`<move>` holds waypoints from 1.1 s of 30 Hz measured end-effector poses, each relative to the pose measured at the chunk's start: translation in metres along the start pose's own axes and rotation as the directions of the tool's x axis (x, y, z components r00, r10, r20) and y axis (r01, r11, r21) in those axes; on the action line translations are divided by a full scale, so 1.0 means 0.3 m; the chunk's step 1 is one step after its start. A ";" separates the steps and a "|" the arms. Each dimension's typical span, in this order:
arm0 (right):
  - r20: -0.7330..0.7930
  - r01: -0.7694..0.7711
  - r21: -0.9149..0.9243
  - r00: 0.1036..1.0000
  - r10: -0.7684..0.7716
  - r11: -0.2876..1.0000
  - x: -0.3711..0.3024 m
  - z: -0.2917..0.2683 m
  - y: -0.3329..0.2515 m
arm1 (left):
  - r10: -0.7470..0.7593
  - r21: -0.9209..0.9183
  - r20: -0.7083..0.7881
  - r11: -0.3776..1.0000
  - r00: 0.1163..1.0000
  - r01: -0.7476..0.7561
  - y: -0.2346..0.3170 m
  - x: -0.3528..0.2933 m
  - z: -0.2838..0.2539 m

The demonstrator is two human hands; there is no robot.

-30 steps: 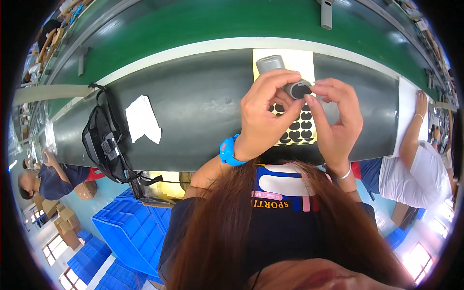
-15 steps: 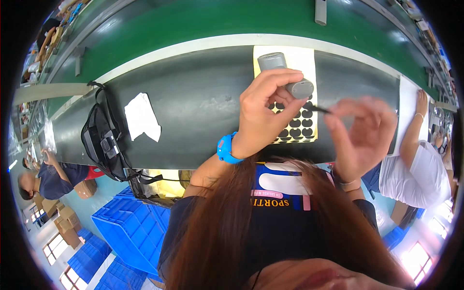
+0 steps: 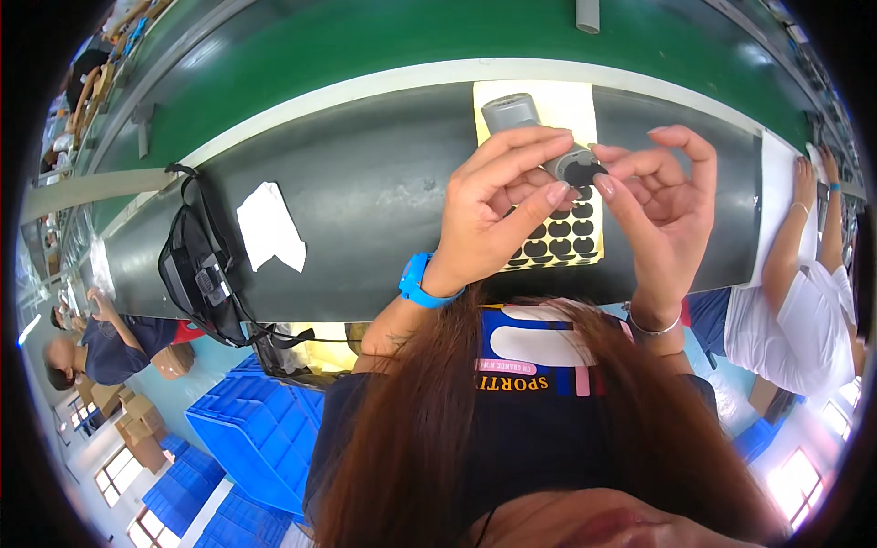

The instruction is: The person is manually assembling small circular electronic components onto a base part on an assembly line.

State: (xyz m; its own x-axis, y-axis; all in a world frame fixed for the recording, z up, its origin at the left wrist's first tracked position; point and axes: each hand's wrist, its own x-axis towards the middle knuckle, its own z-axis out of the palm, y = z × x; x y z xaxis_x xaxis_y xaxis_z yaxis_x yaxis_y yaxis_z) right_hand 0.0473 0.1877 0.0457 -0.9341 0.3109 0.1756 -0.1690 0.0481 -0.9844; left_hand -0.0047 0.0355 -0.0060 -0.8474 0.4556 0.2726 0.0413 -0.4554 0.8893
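Observation:
My left hand (image 3: pixel 493 205) is wrapped round a grey, rounded casing (image 3: pixel 557 164), its oval end facing me. A grey piece (image 3: pixel 512 111) shows beyond my fingers; they hide whether it belongs to the same casing. My right hand (image 3: pixel 665 205) pinches the edge of a black oval sticker (image 3: pixel 581 173), which lies against the casing's end. Whether it is fully stuck down I cannot tell. Below both hands lies a pale yellow sheet (image 3: pixel 534 263) with rows of black stickers (image 3: pixel 559 247), partly covered by my left hand.
On the dark work surface (image 3: pixel 365 183) lie a white scrap (image 3: pixel 270 226) and, farther left, a black bag (image 3: pixel 187 265) with straps. Beyond runs a green belt (image 3: pixel 384 55). Blue crates (image 3: pixel 256 425) stand at lower left. Co-workers sit at left and right, one in a white shirt (image 3: pixel 786 315).
My right hand has moved left to the casing, bringing the black sticker against its end. My left hand has stayed nearly in place, still holding the casing.

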 end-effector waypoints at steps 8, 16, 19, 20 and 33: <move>-0.004 -0.002 -0.033 1.000 0.002 0.999 -0.007 -0.002 0.000 | -0.007 0.004 0.027 1.000 1.000 0.007 0.003 -0.004 0.001; 0.007 0.004 -0.053 1.000 -0.004 0.999 -0.005 -0.002 0.004 | -0.026 0.034 0.022 0.999 0.999 0.025 0.003 -0.009 -0.001; 0.008 0.003 -0.064 1.000 -0.003 0.998 -0.004 -0.001 0.003 | -0.031 0.035 0.016 0.999 0.999 0.031 0.004 -0.010 0.001; 0.009 0.009 -0.071 1.000 -0.008 0.997 -0.004 -0.003 0.003 | -0.031 0.038 0.015 0.999 0.999 0.031 0.004 -0.009 0.002; 0.005 0.015 -0.091 1.000 -0.014 0.996 -0.006 0.000 0.000 | -0.032 0.040 -0.004 0.999 0.999 0.032 0.004 -0.011 0.006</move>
State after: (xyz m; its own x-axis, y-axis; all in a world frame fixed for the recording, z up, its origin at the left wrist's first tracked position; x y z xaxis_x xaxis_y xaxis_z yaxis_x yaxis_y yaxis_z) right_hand 0.0489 0.1871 0.0455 -0.9332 0.3053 0.1897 -0.1535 0.1388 -0.9784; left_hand -0.0010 0.0349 -0.0052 -0.8502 0.4670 0.2430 0.0353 -0.4100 0.9114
